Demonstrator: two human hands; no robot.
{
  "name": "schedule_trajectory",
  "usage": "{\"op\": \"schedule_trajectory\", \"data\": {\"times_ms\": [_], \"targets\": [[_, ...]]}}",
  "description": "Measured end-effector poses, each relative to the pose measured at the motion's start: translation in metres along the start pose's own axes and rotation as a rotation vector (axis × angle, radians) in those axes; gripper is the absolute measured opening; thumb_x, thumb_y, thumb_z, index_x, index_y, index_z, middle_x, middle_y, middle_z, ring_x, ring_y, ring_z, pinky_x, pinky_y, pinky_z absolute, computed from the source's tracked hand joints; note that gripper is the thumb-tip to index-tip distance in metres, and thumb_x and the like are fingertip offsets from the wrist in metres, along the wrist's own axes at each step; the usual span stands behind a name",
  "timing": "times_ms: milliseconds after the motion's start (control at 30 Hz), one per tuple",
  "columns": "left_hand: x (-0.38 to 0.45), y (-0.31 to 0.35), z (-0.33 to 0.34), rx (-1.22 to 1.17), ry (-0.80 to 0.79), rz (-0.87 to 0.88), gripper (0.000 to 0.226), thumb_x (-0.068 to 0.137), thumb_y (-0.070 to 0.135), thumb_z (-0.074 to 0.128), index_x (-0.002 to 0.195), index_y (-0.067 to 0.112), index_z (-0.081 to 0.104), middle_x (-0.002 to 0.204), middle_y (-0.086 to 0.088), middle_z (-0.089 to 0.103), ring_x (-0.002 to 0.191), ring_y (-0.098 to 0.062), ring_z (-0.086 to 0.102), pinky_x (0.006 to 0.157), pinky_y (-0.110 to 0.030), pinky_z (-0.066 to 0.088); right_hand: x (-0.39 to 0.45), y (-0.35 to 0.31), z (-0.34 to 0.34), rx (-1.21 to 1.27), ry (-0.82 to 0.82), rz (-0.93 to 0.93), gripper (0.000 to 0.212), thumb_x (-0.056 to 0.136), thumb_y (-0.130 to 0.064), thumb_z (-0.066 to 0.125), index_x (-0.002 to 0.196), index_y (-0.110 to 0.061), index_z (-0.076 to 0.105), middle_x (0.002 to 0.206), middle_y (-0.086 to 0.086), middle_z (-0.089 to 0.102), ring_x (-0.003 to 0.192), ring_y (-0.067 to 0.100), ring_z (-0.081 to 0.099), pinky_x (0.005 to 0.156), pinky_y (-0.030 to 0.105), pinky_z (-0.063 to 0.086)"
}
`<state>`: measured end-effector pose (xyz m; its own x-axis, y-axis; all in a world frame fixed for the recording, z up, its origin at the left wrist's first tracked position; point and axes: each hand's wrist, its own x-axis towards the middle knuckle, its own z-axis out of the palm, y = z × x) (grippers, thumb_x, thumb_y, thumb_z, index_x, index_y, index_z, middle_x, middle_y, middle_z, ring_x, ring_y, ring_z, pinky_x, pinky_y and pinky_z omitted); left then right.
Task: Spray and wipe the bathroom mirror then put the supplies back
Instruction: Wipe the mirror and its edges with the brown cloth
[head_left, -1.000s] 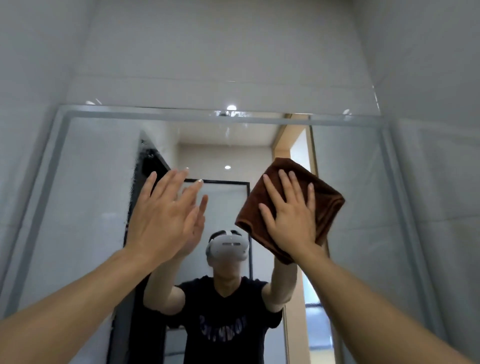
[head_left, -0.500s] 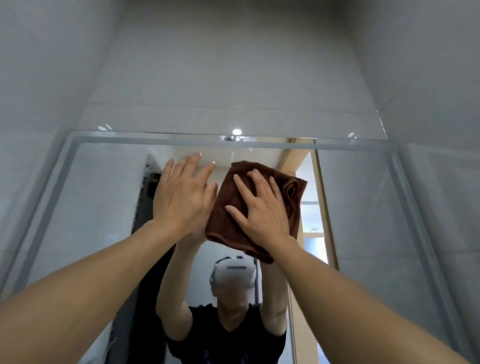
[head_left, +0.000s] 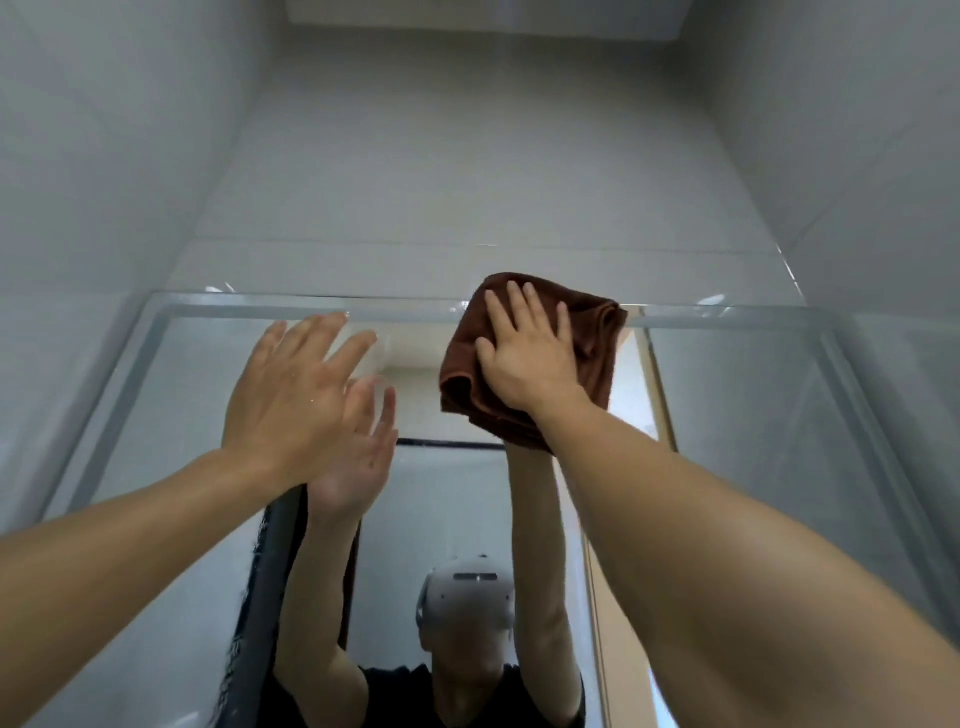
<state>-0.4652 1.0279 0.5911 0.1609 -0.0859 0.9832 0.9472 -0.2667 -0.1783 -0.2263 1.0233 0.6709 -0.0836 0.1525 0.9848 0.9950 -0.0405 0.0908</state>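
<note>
Mirror (head_left: 779, 441) glass fills the wall ahead, its top edge running left to right. Left hand (head_left: 291, 395) hovers with fingers straight and spread, holding nothing (contact with the glass is unclear). Right hand (head_left: 530, 353) presses flat fingers on the brown cloth (head_left: 597, 353) at that top edge, so untouched glass lies rightward.

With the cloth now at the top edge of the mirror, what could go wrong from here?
1. The brown cloth is only pressed flat by the right hand, not gripped, and a loose fold hangs at its lower left; it may slip down.
2. The cloth overlaps the top edge of the mirror, so part of the stroke may land on the wall tile instead of the glass.
3. The bare left hand is very close to the glass and may leave fingerprints.
</note>
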Motion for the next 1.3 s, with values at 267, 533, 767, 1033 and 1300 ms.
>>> {"op": "schedule_trajectory", "data": {"times_ms": [267, 533, 767, 1033, 1300], "targets": [[0.016, 0.013, 0.015, -0.097, 0.029, -0.113, 0.061, 0.096, 0.048, 0.023, 0.143, 0.021, 0.052, 0.155, -0.007, 0.044, 0.142, -0.026, 0.04, 0.119, -0.05, 0.024, -0.007, -0.045, 0.025, 0.004, 0.076, -0.213, 0.075, 0.097, -0.066, 0.023, 0.16, -0.027, 0.012, 0.169, 0.002, 0.005, 0.155, 0.016, -0.004, 0.123, 0.05, -0.007], [0.029, 0.074, 0.029, -0.158, 0.037, -0.029, 0.067, 0.097, 0.053, 0.013, 0.15, 0.025, 0.041, 0.161, -0.003, 0.035, 0.15, -0.02, 0.027, 0.123, -0.044, 0.014, -0.025, 0.038, 0.011, -0.051, 0.106, -0.115, 0.081, 0.097, -0.067, 0.019, 0.161, -0.02, 0.003, 0.169, -0.001, 0.002, 0.155, 0.012, -0.005, 0.125, 0.047, -0.005], [0.023, 0.04, 0.033, -0.026, -0.026, 0.039, 0.078, 0.092, 0.058, 0.006, 0.156, 0.021, 0.028, 0.166, -0.002, 0.023, 0.153, -0.019, 0.017, 0.123, -0.039, 0.001, -0.028, 0.097, 0.0, -0.12, 0.099, -0.006, 0.083, 0.094, -0.068, 0.011, 0.161, -0.02, 0.001, 0.169, -0.002, 0.001, 0.155, 0.013, -0.004, 0.125, 0.047, -0.002], [0.005, -0.024, 0.01, 0.085, -0.074, -0.051, 0.057, 0.104, 0.047, 0.016, 0.155, 0.027, 0.033, 0.165, -0.003, 0.023, 0.153, -0.02, 0.017, 0.124, -0.044, 0.007, -0.024, 0.07, 0.003, -0.125, 0.121, 0.017, 0.085, 0.092, -0.069, 0.011, 0.161, -0.02, 0.004, 0.169, 0.001, 0.004, 0.155, 0.015, -0.002, 0.125, 0.049, -0.001], [0.0, -0.055, -0.01, 0.036, -0.087, -0.124, 0.054, 0.103, 0.045, 0.033, 0.155, 0.028, 0.031, 0.165, -0.006, 0.021, 0.152, -0.025, 0.019, 0.122, -0.043, 0.011, -0.013, -0.009, 0.017, -0.101, 0.122, -0.12, 0.089, 0.088, -0.07, 0.005, 0.161, -0.018, 0.01, 0.168, 0.001, 0.009, 0.155, 0.015, 0.001, 0.125, 0.049, 0.0]]}}
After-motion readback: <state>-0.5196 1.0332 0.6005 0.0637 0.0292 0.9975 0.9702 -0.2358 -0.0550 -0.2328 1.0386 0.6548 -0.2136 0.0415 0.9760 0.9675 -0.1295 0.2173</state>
